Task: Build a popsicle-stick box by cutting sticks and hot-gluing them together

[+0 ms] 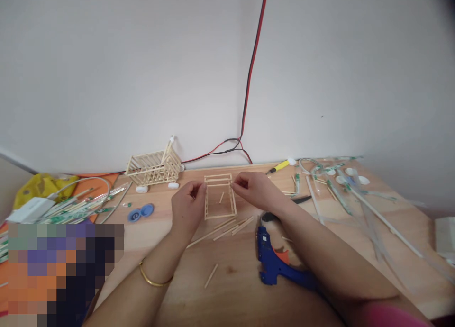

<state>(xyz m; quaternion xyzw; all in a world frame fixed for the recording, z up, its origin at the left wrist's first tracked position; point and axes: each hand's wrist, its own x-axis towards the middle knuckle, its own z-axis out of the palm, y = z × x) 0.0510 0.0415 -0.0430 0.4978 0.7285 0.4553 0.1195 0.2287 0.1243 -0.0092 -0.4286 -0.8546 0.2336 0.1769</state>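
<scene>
A small open frame of thin wooden sticks [235, 208] stands on the table in front of me. Across its upper part runs a short wooden stick [218, 184], with one end at each hand. My left hand [188, 204] pinches at the left end, thumb and forefinger closed. At the right end my right hand [254, 189] does the same, its other fingers curled. The fingertips partly hide the stick's ends. Loose cut sticks [232, 229] lie just below the frame, and a blue glue gun [268, 256] rests beneath my right forearm.
A finished-looking stick cart [154, 168] with white round wheels stands at the back left. Blue caps [140, 213] lie nearer. A yellow-handled cutter [280, 166], plastic wrappers and tubes [343, 201] spread to the right. Packaged sticks [85, 206] and a white adapter [31, 210] are at left.
</scene>
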